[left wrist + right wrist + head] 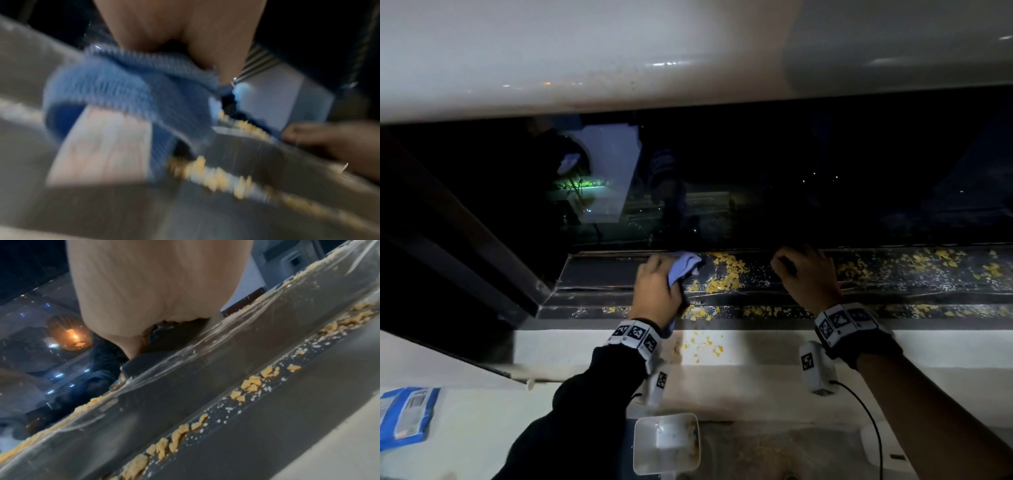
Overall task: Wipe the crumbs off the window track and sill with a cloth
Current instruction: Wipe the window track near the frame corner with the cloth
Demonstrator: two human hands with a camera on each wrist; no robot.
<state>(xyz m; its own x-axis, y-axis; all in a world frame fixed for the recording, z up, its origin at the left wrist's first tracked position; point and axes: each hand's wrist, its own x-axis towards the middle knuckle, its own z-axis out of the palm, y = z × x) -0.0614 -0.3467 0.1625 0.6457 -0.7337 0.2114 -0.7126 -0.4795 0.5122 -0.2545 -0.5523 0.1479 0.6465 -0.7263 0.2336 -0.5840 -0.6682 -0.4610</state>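
Observation:
Yellow crumbs lie scattered along the dark window track, and a few lie on the white sill. My left hand grips a bunched blue cloth and holds it on the track at the left edge of the crumb pile. The left wrist view is blurred and shows the cloth beside crumbs. Further right, my right hand curls its fingers over a dark block at the back of the track, against the glass. Crumbs line the channel below it.
The dark window pane rises directly behind the track, and a dark sliding frame closes it off on the left. A white scoop with crumb residue lies below the sill. A blue packet lies at the lower left.

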